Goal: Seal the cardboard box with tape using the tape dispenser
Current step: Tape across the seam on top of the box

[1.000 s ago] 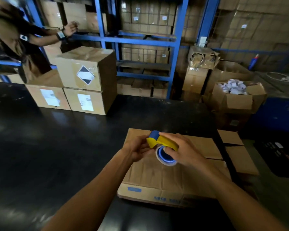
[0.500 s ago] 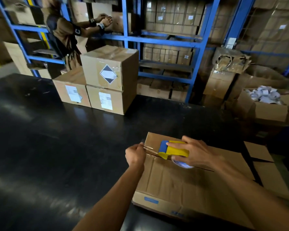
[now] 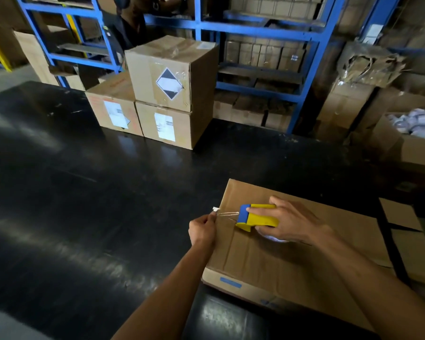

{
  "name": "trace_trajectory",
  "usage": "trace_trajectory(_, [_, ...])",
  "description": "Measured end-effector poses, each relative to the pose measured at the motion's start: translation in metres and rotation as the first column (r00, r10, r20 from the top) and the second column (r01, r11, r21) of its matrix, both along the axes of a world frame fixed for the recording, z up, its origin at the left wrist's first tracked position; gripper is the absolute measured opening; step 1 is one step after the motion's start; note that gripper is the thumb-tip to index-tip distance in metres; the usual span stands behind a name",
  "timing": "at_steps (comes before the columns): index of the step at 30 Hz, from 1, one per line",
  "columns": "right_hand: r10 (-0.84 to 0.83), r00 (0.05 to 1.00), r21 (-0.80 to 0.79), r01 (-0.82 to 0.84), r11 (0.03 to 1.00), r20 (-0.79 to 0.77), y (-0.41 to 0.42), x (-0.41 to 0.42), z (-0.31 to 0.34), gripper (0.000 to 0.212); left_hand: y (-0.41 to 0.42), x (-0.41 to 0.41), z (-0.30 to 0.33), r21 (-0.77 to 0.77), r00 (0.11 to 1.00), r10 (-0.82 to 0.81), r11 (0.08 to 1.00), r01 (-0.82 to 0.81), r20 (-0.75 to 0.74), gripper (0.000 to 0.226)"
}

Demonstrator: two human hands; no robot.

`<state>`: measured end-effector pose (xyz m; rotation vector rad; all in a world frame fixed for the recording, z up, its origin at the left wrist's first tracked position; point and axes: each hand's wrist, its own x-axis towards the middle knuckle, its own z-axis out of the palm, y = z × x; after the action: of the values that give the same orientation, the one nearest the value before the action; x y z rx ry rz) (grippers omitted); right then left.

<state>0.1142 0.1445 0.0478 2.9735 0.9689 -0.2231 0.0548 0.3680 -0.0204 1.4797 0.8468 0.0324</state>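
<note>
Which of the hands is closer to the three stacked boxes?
Left. The left hand pinches tape at the box's left edge, on the side toward the stacked boxes. The right hand grips the dispenser farther right.

— Where is the cardboard box [image 3: 292,261]?
— It lies flat at the near right corner of the black bench [image 3: 84,204], flaps closed.
— And the tape dispenser [image 3: 257,217]?
— Yellow and blue, on the box top near its left edge, with clear tape [image 3: 227,215] pulled out leftwards.

no legible txt, box labels [image 3: 166,126] blurred
</note>
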Motion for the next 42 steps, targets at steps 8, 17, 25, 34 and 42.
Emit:
trace_trajectory(8, [-0.014, 1.0, -0.014, 0.014, 1.0, -0.003, -0.001, -0.003, 0.001, 0.066, 0.0, -0.008, 0.001, 0.287, 0.989, -0.146, 0.948, 0.14, 0.001, 0.057])
trace_trajectory(17, [-0.039, 0.999, -0.019, 0.039, 0.999, -0.016, 0.002, -0.003, 0.002, 0.066, 0.016, -0.022, -0.017, 0.8, 0.789, -0.613, 0.497, 0.337, 0.049, 0.064])
trace_trajectory(25, [-0.005, 1.0, -0.072, 0.005, 0.997, 0.006, 0.003, 0.003, 0.003, 0.065, 0.011, -0.022, -0.026, 0.657, 0.689, -0.721, 0.484, 0.579, -0.076, 0.068])
trace_trajectory(34, [0.062, 0.998, -0.115, -0.058, 0.992, 0.032, 0.015, 0.009, 0.008, 0.06, 0.006, -0.018, -0.026, 0.888, 0.583, -0.763, 0.027, 0.459, -0.279, 0.066])
trace_trajectory(42, [0.072, 0.997, -0.135, -0.073, 0.988, -0.015, 0.003, 0.008, 0.013, 0.063, 0.006, -0.019, -0.023, 0.851, 0.568, -0.72, -0.061, 0.521, -0.399, 0.081])
